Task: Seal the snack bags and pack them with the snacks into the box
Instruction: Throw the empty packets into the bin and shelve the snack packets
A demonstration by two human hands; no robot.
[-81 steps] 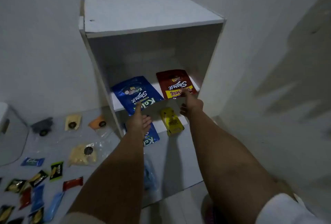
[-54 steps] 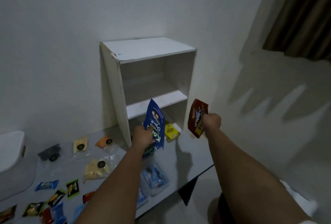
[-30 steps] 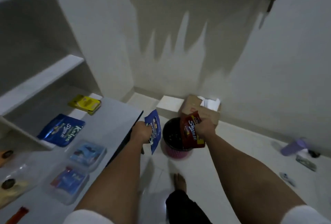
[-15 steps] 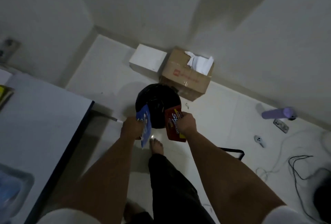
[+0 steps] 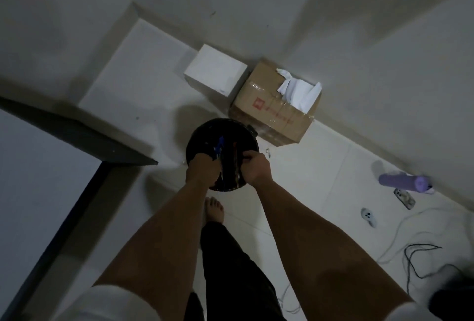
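1. Pale floor tiles (image 5: pixel 320 172) meet white walls in a dim corner, and the dark-edged corner of a grey table (image 5: pixel 38 166) juts in at the left.
2. Against the wall stand a white box (image 5: pixel 215 71) and, just beside it, a taped cardboard box (image 5: pixel 266 113) with white paper (image 5: pixel 297 89) sticking out of its open end.
3. Near the cardboard box, in front of it, stands a round bin lined with a black bag (image 5: pixel 202 136).
4. Both hands are lowered over the bin's mouth. The left hand (image 5: pixel 204 166) has its fingers curled round a blue snack bag (image 5: pixel 219 147), seen edge-on, only a thin strip showing.
5. The right hand (image 5: pixel 255 166) grips a dark red snack bag (image 5: pixel 232 159), also edge-on and hard to make out in the gloom.
6. The two bags hang close together inside the bin's rim; whether they touch cannot be told.
7. A bare foot (image 5: pixel 215 209) stands on the tiles just below the bin.
8. Farther right on the floor lie a purple cylinder (image 5: pixel 402 182), a small white device (image 5: pixel 368 215) and loose cables (image 5: pixel 420 256).
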